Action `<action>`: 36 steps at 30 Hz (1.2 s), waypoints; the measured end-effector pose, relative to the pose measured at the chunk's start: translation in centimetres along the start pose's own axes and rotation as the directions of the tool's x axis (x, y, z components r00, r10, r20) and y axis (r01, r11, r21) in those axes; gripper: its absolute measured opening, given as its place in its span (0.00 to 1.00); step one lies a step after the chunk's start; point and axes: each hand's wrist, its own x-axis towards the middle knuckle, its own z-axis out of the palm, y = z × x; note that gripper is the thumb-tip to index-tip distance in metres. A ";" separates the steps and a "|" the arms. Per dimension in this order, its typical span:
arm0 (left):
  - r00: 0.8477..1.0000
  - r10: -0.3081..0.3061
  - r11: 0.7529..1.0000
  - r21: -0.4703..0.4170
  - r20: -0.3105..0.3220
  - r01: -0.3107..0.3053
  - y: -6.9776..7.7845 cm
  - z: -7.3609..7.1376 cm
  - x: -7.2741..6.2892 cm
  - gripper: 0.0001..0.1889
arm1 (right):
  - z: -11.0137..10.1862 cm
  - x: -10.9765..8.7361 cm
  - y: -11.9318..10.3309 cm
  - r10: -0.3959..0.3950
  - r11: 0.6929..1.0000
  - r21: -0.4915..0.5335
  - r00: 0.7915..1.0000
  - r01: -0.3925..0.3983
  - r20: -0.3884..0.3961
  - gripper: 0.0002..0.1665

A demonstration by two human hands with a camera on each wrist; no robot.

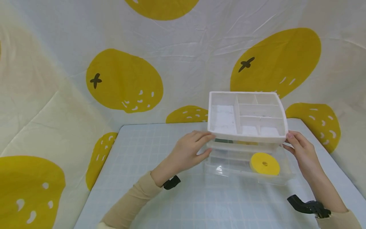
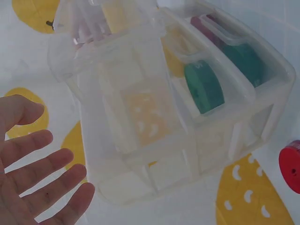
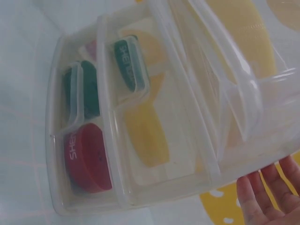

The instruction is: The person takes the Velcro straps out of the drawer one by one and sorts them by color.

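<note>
A white, translucent drawer organizer (image 1: 248,139) with a compartmented top stands at the right of the table. In its pulled-out clear drawer (image 1: 228,162) lies a yellow disc-shaped roll (image 1: 264,163). My left hand (image 1: 188,149) is at the organizer's front left corner, fingertips right at its edge; in the left wrist view its fingers are spread. My right hand (image 1: 304,152) rests against the opposite corner, thumb on the top rim and fingers along the side. Through the lower drawers show green rolls (image 3: 129,65) and a red roll (image 3: 89,157).
A pale gridded cloth covers the table (image 1: 160,203). Behind it hangs a white sheet (image 1: 183,73) printed with yellow fruit. Another red roll (image 2: 290,166) shows beside the organizer at the left wrist view's right edge. Each wrist wears a black strap (image 1: 308,206).
</note>
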 end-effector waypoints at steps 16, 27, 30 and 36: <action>0.970 0.174 0.984 -0.057 0.171 -0.166 3.1 -1.1 4.3 0.21 | -0.1 0.0 0.0 -0.009 1.000 0.001 1.000 0.009 0.008 0.18; 0.876 0.285 0.959 -0.107 0.389 -0.264 5.6 -0.8 7.7 0.24 | -0.2 0.1 0.1 -0.014 1.000 0.002 1.000 0.014 0.019 0.18; 0.839 0.297 0.955 -0.154 0.456 -0.254 6.2 -0.5 8.9 0.25 | -0.2 0.1 0.1 -0.016 1.000 -0.007 1.000 0.017 0.019 0.18; 0.767 0.335 0.942 -0.207 0.548 -0.264 6.9 0.8 11.0 0.24 | -0.3 0.0 0.1 -0.014 1.000 -0.014 1.000 0.015 0.023 0.18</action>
